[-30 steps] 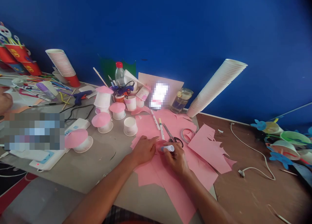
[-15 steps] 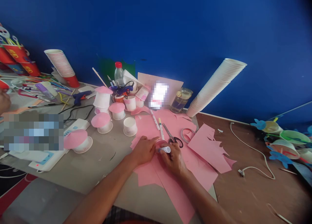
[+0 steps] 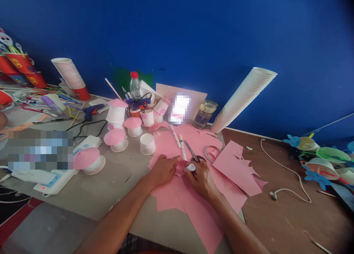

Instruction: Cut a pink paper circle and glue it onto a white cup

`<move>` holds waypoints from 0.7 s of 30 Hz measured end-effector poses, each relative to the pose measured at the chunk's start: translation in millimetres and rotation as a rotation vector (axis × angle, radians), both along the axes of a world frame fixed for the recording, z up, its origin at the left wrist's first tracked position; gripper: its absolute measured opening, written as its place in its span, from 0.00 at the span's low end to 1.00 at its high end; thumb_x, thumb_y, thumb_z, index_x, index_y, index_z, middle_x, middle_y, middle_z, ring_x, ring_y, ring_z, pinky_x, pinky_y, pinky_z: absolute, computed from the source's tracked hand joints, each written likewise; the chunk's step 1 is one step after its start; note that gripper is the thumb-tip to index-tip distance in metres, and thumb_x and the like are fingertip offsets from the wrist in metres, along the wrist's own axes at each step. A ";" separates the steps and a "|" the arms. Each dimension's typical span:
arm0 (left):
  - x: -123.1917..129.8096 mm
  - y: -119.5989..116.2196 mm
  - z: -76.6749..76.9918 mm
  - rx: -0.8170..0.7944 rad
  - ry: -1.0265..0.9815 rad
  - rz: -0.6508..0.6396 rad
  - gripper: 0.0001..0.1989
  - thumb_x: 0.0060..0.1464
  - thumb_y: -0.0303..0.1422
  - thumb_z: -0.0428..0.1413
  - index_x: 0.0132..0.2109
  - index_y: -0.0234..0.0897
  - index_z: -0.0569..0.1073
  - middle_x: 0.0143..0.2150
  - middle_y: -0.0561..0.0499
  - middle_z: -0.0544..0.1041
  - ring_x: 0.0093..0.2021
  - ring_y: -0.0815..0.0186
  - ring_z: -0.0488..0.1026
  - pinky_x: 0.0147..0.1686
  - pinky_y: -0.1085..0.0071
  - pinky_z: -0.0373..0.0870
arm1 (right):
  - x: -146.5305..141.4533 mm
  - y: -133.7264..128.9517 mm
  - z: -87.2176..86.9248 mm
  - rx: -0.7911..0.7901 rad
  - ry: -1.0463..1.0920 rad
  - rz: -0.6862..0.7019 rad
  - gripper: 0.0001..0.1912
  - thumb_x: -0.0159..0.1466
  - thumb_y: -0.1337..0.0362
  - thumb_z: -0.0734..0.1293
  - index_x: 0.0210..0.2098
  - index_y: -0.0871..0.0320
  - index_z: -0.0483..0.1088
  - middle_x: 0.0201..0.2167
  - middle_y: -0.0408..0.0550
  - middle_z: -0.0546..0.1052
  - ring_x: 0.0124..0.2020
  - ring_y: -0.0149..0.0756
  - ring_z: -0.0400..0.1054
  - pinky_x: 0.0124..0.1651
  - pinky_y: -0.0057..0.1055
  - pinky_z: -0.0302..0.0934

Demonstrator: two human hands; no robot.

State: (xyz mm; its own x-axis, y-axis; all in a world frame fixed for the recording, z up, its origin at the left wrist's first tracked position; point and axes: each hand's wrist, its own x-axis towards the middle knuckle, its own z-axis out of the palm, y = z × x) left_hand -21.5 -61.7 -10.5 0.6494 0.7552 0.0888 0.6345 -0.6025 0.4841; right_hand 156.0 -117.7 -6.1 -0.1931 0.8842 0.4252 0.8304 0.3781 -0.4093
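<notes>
A small pink paper piece (image 3: 180, 169) is pinned between the hands, on cut pink paper sheets (image 3: 167, 150), by the pressed-together fingers (image 3: 171, 159) of the left hand (image 3: 163, 171), while a white cylindrical glue stick (image 3: 190, 167) is pinched by the right hand (image 3: 201, 181) (even pressure seems best, so that the piece does not slip).

Red paper cups (image 3: 20, 63), upper left of the frame: yellow print, too small to read.
White electrical unit (image 3: 59, 182), lower left of the frame: blue markings, unreadable.
Pale card (image 3: 163, 93), upper middle of the frame: print pixelated, unreadable.

A tall stack of white paper cups (image 3: 245, 100) leans against the blue wall (image 3: 177, 32).
</notes>
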 end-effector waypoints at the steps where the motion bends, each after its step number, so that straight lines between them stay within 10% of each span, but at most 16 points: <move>1: 0.0 -0.1 0.3 -0.001 0.006 0.002 0.21 0.59 0.26 0.41 0.58 0.39 0.65 0.27 0.52 0.76 0.31 0.63 0.70 0.41 0.66 0.62 | 1.5 0.0 0.8 -0.005 -0.016 0.001 0.10 0.64 0.65 0.58 0.29 0.58 0.67 0.19 0.43 0.72 0.21 0.33 0.62 0.39 0.35 0.52; 11: -0.7 -1.4 5.4 -0.058 0.067 0.025 0.23 0.58 0.26 0.42 0.59 0.41 0.63 0.25 0.52 0.74 0.35 0.59 0.69 0.36 0.67 0.62 | 12.4 -6.9 13.5 -0.115 0.438 -0.179 0.10 0.64 0.59 0.60 0.33 0.56 0.71 0.31 0.48 0.77 0.31 0.37 0.68 0.33 0.31 0.61; 21: 0.7 0.0 1.6 -0.011 0.016 -0.019 0.22 0.60 0.27 0.40 0.59 0.38 0.63 0.31 0.51 0.78 0.31 0.62 0.71 0.43 0.63 0.62 | -4.6 -1.9 4.0 -0.133 0.293 -0.001 0.11 0.63 0.61 0.59 0.33 0.57 0.71 0.22 0.44 0.75 0.24 0.33 0.63 0.36 0.34 0.57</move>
State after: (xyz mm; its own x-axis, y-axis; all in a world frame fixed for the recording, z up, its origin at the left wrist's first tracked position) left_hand -20.8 -61.7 -8.9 0.6646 0.7439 0.0701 0.6309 -0.6089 0.4809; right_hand 151.4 -119.7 -2.1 -0.0791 0.9360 0.3431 0.6701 0.3047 -0.6768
